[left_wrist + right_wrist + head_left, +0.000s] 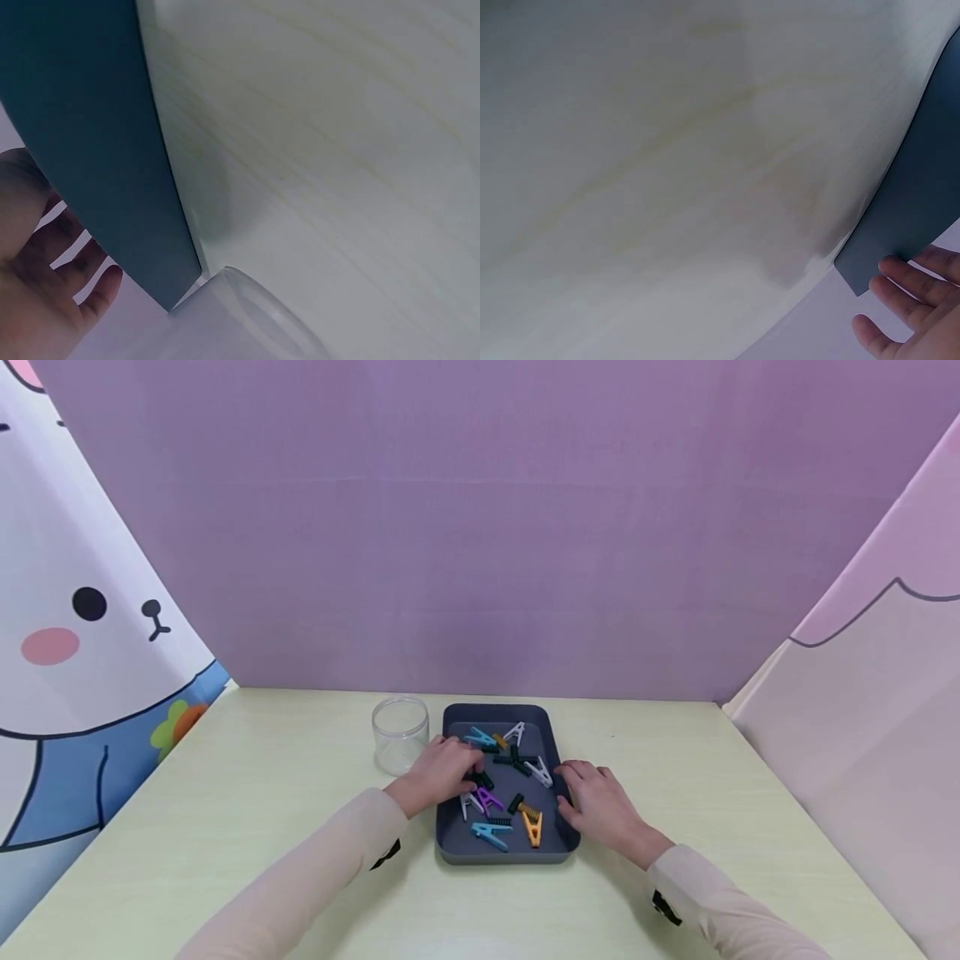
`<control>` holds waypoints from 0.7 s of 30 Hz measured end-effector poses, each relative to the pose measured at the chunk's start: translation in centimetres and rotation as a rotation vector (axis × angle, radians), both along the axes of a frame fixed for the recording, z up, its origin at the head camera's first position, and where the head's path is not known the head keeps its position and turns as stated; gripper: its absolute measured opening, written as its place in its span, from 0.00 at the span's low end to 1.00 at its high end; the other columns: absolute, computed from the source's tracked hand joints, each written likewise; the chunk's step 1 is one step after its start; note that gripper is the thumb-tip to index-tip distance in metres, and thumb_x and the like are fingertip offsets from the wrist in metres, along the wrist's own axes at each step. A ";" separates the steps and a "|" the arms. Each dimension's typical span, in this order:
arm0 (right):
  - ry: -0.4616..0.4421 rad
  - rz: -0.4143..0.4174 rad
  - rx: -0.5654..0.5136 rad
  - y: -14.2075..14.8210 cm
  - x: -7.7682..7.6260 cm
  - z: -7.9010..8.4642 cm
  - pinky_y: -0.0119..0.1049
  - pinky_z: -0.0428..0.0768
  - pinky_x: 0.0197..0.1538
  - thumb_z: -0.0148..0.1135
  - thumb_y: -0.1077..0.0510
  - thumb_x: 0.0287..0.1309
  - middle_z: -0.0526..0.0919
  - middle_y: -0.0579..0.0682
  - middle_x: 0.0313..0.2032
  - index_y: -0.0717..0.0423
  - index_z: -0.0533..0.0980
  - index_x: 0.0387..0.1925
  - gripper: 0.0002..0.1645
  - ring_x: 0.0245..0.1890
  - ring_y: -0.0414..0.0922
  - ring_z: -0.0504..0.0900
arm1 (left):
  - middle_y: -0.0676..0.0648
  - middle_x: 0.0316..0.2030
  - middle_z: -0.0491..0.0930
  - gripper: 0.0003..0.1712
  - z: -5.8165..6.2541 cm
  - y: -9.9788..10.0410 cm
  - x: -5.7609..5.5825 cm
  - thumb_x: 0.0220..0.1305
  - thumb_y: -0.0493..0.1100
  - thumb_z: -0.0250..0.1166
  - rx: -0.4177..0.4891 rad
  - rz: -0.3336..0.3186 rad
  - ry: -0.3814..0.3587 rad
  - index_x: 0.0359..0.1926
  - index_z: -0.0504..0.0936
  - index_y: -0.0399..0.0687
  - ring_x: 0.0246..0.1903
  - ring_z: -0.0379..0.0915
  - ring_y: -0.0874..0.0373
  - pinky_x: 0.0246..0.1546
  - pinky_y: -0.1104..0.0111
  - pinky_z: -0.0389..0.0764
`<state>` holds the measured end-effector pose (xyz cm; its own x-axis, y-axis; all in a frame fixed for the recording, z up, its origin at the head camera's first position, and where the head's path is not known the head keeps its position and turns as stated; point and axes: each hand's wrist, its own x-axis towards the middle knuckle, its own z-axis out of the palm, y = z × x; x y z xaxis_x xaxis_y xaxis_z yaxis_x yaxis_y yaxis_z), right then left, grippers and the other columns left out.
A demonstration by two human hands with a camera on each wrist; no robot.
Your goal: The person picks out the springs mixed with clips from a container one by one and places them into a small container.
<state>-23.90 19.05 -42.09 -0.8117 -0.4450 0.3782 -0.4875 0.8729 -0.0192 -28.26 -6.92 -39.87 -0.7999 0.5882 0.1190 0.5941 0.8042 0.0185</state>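
Note:
A dark grey tray (495,857) holds small A-shaped plastic clips and short ridged pieces. My left hand (446,770) reaches over the tray's left rim, fingers bent down beside dark pieces (485,779). Whether thumb and fingers pinch one is hidden. A purple clip (489,799) and a white clip (470,804) lie just below that hand. My right hand (600,802) rests at the right rim, its loosely bent fingers (904,300) touching the outer wall. Nearby inside lie a white clip (539,772) and an orange clip (532,828). Blue clips (491,834) lie at the near and far ends.
A clear round jar (401,735) stands left of the tray, close behind my left wrist. The pale wooden table (750,827) runs back to a purple cloth backdrop (480,527). Printed cloths (97,693) hang at both sides.

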 end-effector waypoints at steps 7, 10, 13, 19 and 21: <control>-0.003 0.008 0.000 0.0 0.0 0.0 0.49 0.72 0.50 0.62 0.53 0.49 0.78 0.52 0.48 0.58 0.75 0.47 0.23 0.51 0.49 0.74 | 0.57 0.29 0.80 0.10 0.0 0.0 -0.3 0.50 0.49 0.69 0.000 -0.007 -0.018 0.35 0.81 0.57 0.35 0.73 0.57 0.41 0.61 0.68; -0.012 0.009 0.003 0.0 -0.1 0.0 0.49 0.72 0.50 0.62 0.52 0.49 0.78 0.52 0.48 0.58 0.75 0.47 0.23 0.51 0.49 0.74 | 0.58 0.28 0.80 0.09 0.0 0.0 -0.5 0.50 0.48 0.69 0.001 -0.009 -0.030 0.34 0.81 0.57 0.34 0.72 0.58 0.41 0.61 0.68; -0.029 0.012 -0.001 0.1 -0.2 0.1 0.50 0.72 0.51 0.62 0.52 0.50 0.77 0.52 0.48 0.58 0.75 0.47 0.23 0.52 0.50 0.74 | 0.58 0.27 0.80 0.08 -0.1 0.0 -0.6 0.50 0.47 0.69 0.006 -0.007 -0.048 0.34 0.81 0.57 0.34 0.72 0.59 0.41 0.61 0.67; -0.043 0.036 -0.014 0.3 -0.4 0.1 0.50 0.71 0.50 0.61 0.52 0.51 0.77 0.53 0.49 0.57 0.75 0.47 0.22 0.52 0.50 0.74 | 0.59 0.27 0.80 0.09 0.0 0.0 -0.8 0.50 0.46 0.69 0.008 -0.015 -0.076 0.35 0.82 0.58 0.32 0.73 0.62 0.41 0.62 0.66; -0.043 0.047 -0.014 0.4 -0.5 0.1 0.50 0.72 0.50 0.60 0.52 0.51 0.77 0.53 0.49 0.57 0.75 0.47 0.22 0.52 0.50 0.74 | 0.59 0.27 0.80 0.09 0.0 0.0 -0.8 0.50 0.46 0.69 0.007 -0.019 -0.083 0.35 0.82 0.58 0.31 0.72 0.63 0.41 0.63 0.66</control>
<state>-24.37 19.44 -42.02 -0.8059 -0.4778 0.3495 -0.5262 0.8487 -0.0529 -29.08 -6.88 -39.90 -0.7962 0.6024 0.0569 0.6051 0.7927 0.0745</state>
